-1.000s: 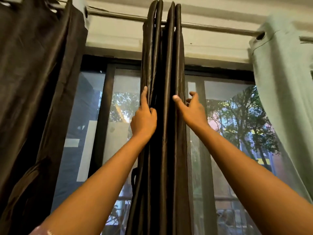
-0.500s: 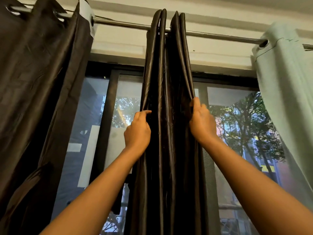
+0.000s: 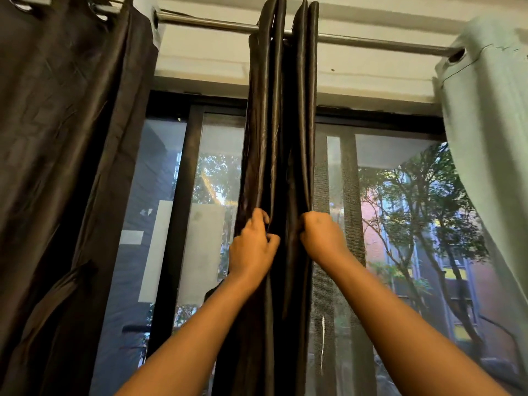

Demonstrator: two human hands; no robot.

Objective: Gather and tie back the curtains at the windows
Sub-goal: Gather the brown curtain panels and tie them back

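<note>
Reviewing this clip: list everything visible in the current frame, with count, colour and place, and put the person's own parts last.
gathered curtain: 1, dark brown, hanging in tight folds at centre of the rod
spread curtain: 1, dark brown, left side, hanging from the rod
pale curtain: 1, light green, right edge
curtain rod: 1, silver metal, running across the top
window frame: 1, black, behind the curtains, with mesh screen panels
trees: several, green, outside, right of centre
building: 1, reddish, outside at right
left hand: 1, gripping the left folds of the gathered curtain
right hand: 1, fingers curled round its right folds
</note>
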